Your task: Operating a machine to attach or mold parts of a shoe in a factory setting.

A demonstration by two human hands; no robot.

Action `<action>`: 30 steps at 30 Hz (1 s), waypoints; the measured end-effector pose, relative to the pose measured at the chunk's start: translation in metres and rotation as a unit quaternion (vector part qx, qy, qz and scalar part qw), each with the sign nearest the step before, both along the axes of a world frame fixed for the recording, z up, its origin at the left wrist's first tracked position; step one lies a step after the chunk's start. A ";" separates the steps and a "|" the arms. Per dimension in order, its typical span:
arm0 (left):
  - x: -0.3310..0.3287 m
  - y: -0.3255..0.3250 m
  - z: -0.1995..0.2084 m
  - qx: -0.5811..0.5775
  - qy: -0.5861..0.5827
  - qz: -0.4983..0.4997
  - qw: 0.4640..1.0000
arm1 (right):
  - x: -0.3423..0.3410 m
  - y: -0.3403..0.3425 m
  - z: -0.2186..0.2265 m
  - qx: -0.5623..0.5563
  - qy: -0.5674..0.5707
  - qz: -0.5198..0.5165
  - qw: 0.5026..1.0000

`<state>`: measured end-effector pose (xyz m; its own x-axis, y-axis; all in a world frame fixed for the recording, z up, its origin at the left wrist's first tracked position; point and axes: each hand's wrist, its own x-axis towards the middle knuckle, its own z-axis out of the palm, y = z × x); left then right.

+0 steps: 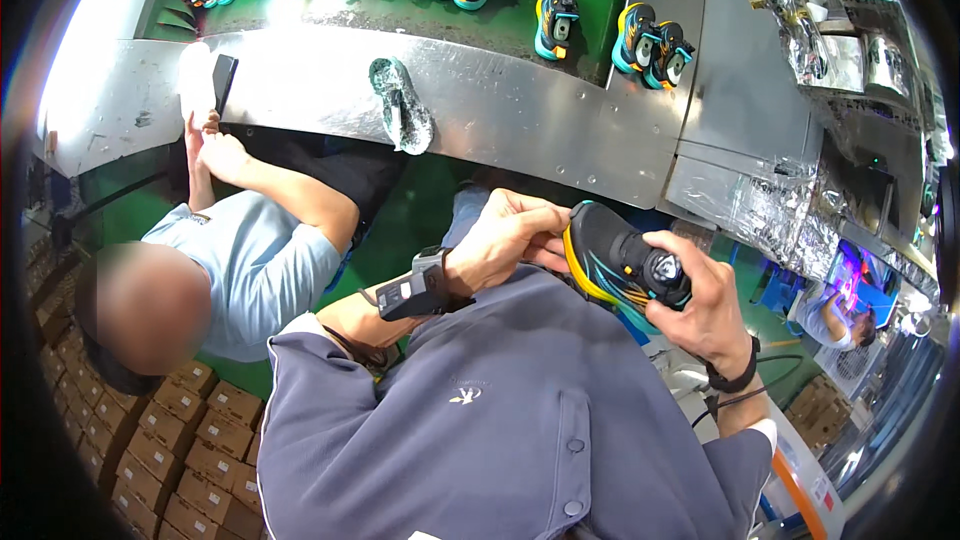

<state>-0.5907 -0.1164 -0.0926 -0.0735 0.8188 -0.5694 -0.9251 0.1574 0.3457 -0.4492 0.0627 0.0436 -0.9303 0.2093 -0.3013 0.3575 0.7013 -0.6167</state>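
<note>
you hold the black sneaker (620,262) between both hands, in front of the metal bench (500,110). left hand (505,240) pinches its heel end; right hand (700,305) wraps the toe end. long axis runs hand to hand.

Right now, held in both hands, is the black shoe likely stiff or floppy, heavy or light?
The black shoe probably feels light: fingers of the left hand and right hand hold it up easily. It keeps its shape unsupported, so likely fairly stiff.

Grey buttoned shirt (500,440) — black wristbands (740,376)
</note>
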 end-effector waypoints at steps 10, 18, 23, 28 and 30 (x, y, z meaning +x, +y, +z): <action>0.001 -0.006 0.008 0.036 -0.060 -0.002 0.998 | 0.018 0.005 0.002 -0.097 -0.003 -0.070 0.993; 0.000 -0.004 0.014 0.033 -0.019 -0.027 0.999 | 0.028 0.004 0.005 -0.081 0.013 -0.060 0.995; 0.005 0.002 0.011 -0.013 0.076 -0.057 0.995 | 0.031 -0.007 -0.002 0.018 0.045 0.000 0.999; -0.001 0.002 0.011 -0.002 0.044 -0.053 0.998 | 0.031 -0.007 -0.008 0.038 0.041 -0.012 0.998; -0.010 -0.001 0.016 0.028 0.006 -0.031 0.999 | 0.030 -0.007 -0.006 -0.018 0.042 -0.051 0.998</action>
